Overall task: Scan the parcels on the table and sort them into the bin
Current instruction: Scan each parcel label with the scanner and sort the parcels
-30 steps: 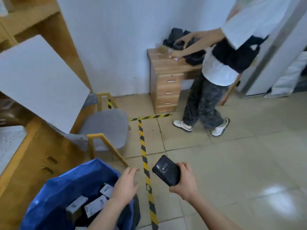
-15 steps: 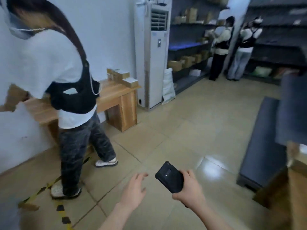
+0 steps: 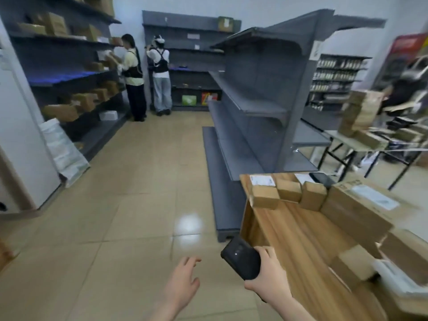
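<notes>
Surface: wooden table point(image 3: 301, 239) at lower right, with a bare strip down its middle. The parcels sit on it:
- three small cardboard boxes point(image 3: 288, 189) in a row at the far edge, touching each other
- a long carton point(image 3: 354, 212) with a white label just beside them, along the right side
- further parcels point(image 3: 352, 262) at the near right, blurred

Room: tan tiled floor point(image 3: 139, 205) with a glare patch. A grey shelving unit point(image 3: 254, 89) stands just beyond the table. The wall shelves point(image 3: 69, 72) at left carry brown boxes, and a white sack point(image 3: 64, 149) leans at their foot. Two people point(image 3: 159, 72) stand at the far shelves, backs to the camera. A folding table point(image 3: 361, 144) at far right is stacked with boxes and motion-blurred.

Hands: the right hand point(image 3: 268, 279) grips a black scanner point(image 3: 242, 260), fingers wrapped round its lower end, just beside the table's left edge. The left hand point(image 3: 183, 286) holds nothing, fingers loosely spread over the floor, apart from the scanner.

Delta vs 0.5 s ago: the view has swung right. The person in a white shirt and the wooden desk at the wall are out of frame. The two far people have moved from upper right to upper left. The parcel table is now in view. Hands are unchanged: same grip on the scanner, left still spread.
</notes>
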Tool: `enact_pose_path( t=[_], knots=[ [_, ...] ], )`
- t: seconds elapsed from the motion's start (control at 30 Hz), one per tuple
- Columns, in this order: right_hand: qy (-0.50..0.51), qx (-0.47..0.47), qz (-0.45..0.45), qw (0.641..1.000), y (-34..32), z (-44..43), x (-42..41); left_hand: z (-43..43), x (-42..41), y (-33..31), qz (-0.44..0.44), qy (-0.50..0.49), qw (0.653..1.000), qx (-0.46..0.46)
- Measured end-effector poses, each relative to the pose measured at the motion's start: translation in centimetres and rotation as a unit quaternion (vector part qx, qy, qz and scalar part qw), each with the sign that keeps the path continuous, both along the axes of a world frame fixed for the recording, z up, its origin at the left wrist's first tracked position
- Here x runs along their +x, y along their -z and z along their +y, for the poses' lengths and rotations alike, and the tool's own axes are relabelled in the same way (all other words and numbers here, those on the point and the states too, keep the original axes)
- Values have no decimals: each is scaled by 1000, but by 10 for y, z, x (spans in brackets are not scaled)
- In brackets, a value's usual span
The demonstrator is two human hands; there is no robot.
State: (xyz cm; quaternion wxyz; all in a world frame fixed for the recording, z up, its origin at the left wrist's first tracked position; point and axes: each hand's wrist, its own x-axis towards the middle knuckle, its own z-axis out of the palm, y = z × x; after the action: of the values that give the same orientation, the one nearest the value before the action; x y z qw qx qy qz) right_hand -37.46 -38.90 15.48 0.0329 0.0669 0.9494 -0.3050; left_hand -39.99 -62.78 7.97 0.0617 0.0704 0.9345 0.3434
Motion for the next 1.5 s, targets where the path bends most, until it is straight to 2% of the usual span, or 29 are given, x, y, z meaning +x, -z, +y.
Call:
enact_pose_path(
  t=[0.23, 0.4, 0.77, 0.97, 1.13, 1.3, 1.5],
  knots=[
    [152, -6, -26, 988, 13, 93, -23, 102, -90, 5, 0, 134, 991, 6],
    [205, -6, -23, 978, 24, 151, -60, 171, -147, 8, 13, 188, 982, -5],
    [226, -54, -23, 972, 45, 229, -137, 260, -267, 0, 35, 207, 976, -66],
    [234, -48, -59, 969, 58, 251, -182, 295, -345, 6, 52, 201, 966, -152],
    [265, -41, -90, 959, 72, 264, -218, 323, -416, 23, 17, 211, 964, -162],
    [284, -31, -123, 951, 84, 276, -247, 337, -461, 44, 2, 253, 934, -252],
    [300, -35, -140, 943, 92, 277, -263, 346, -455, 57, 72, 300, 905, -293]
  ],
)
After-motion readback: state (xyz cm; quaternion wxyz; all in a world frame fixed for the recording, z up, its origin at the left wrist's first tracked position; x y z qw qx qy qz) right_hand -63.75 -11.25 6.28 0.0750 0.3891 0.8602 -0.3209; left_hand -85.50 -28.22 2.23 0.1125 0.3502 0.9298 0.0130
